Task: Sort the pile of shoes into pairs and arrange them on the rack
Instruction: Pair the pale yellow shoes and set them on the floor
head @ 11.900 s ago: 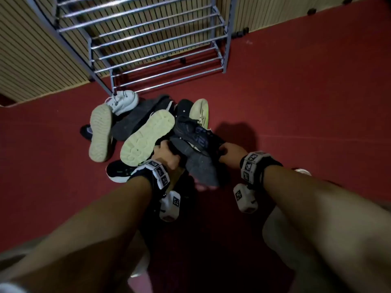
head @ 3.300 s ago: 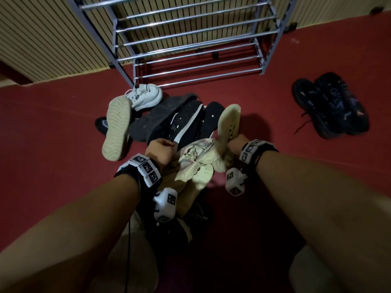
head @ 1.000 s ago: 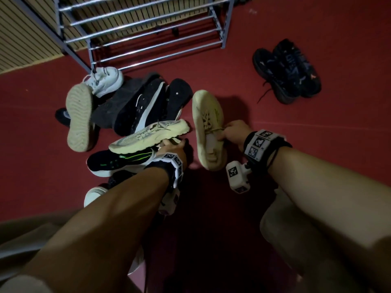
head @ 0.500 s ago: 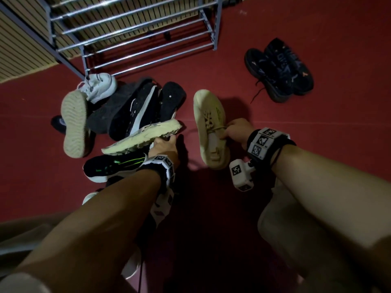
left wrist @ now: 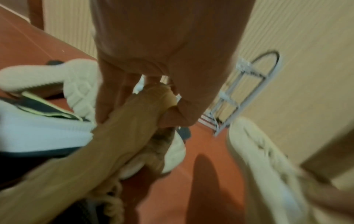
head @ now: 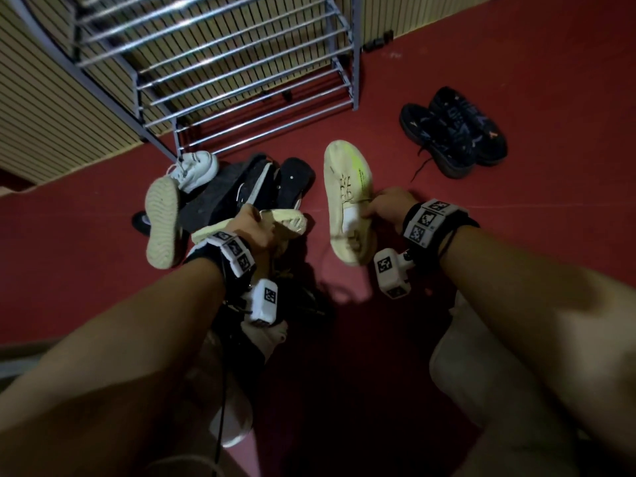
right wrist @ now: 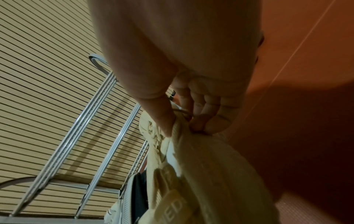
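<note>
- The pile of shoes (head: 220, 201) lies on the red floor (head: 516, 218) just before the metal rack (head: 241, 74); a pale sole (head: 161, 222) is turned up at its left edge, a white sneaker (head: 194, 168) beside it
- The left hand (head: 253, 228) reaches into the pile; its fingers (left wrist: 114, 94) are curled round a cream shoe (head: 285, 220), thumb under it
- The right hand (head: 387, 206) holds the matching cream sneaker (head: 344, 187) clear of the pile, toe towards the rack; its fingers (right wrist: 201, 109) pinch the collar by the laces
- Far right, a black pair (head: 454, 129) sits side by side on the floor, well apart from the pile
</note>
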The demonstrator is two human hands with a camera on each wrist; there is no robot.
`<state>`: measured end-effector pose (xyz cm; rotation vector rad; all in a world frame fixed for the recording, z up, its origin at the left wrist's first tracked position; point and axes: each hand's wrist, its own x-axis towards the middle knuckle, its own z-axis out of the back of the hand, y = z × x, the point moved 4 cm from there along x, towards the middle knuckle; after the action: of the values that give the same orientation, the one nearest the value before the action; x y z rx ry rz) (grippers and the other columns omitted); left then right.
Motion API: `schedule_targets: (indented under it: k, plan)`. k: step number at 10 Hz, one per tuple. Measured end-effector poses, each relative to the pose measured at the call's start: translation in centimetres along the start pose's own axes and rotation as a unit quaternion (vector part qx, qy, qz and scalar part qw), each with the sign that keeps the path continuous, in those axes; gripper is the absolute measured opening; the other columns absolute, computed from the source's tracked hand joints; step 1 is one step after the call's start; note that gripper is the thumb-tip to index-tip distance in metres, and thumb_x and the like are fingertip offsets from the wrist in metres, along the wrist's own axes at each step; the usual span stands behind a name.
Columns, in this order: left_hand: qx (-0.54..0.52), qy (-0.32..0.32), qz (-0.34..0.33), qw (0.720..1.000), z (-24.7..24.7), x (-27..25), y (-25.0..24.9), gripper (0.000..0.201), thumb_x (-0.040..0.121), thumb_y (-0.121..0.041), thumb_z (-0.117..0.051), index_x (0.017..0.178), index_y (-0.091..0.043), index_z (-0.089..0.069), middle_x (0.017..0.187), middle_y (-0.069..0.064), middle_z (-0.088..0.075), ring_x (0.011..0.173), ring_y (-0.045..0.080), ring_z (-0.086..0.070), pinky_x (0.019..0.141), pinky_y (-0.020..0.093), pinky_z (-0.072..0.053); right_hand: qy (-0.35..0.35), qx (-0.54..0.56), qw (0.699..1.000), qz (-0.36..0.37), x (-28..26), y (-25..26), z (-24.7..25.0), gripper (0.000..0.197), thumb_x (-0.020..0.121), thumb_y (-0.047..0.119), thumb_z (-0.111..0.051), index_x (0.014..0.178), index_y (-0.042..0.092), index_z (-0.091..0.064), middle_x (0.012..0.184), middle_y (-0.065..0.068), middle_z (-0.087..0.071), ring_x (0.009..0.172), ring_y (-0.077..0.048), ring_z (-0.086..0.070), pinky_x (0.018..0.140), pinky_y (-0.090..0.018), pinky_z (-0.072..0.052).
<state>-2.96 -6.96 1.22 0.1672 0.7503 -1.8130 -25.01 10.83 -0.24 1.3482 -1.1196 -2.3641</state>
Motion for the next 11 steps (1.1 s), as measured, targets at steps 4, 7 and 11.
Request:
schedule_targets:
  k: [4, 7, 11]
  plan:
    - [-0.346, 0.045, 0.017, 0.937, 5.1, -0.6, -4.6, 0.048, 0.068, 0.010, -0.056, 0.090, -0.026, -0.033, 0.068, 0.011, -0.049, 0.045, 0.017, -0.039, 0.047, 0.029, -0.042, -0.007, 0.043, 0.999, -0.007, -0.4, 0.9, 0.4, 0.036, 0.073, -0.001, -0.071, 0.109, -0.006, -0.066, 0.097, -0.020, -0.067, 0.091, -0.034, -0.066, 0.071, -0.037, -0.056]
    - [-0.408, -0.016, 0.070, 0.910, 4.2, -1.7, -3.5, 0.031, 0.079, 0.001, -0.059, 0.094, -0.020, -0.042, 0.085, 0.022, -0.061, 0.061, 0.030, -0.059, 0.062, 0.051, -0.056, -0.027, 0.054, 0.998, -0.003, -0.2, 0.5, 1.4, 0.030, 0.075, -0.002, -0.069, 0.104, -0.007, -0.067, 0.093, -0.019, -0.066, 0.084, -0.030, -0.064, 0.063, -0.032, -0.053]
    - [-0.407, 0.010, 0.129, 0.904, 0.3, -0.2, 0.2, 0.009, 0.088, -0.017, -0.062, 0.091, -0.011, -0.056, 0.098, 0.012, -0.063, 0.085, 0.027, -0.067, 0.068, 0.037, -0.061, -0.030, 0.046, 0.998, -0.024, -0.7, 0.2, 0.8, 0.039, 0.072, 0.003, -0.073, 0.109, -0.008, -0.065, 0.096, -0.018, -0.069, 0.089, -0.033, -0.067, 0.077, -0.043, -0.059]
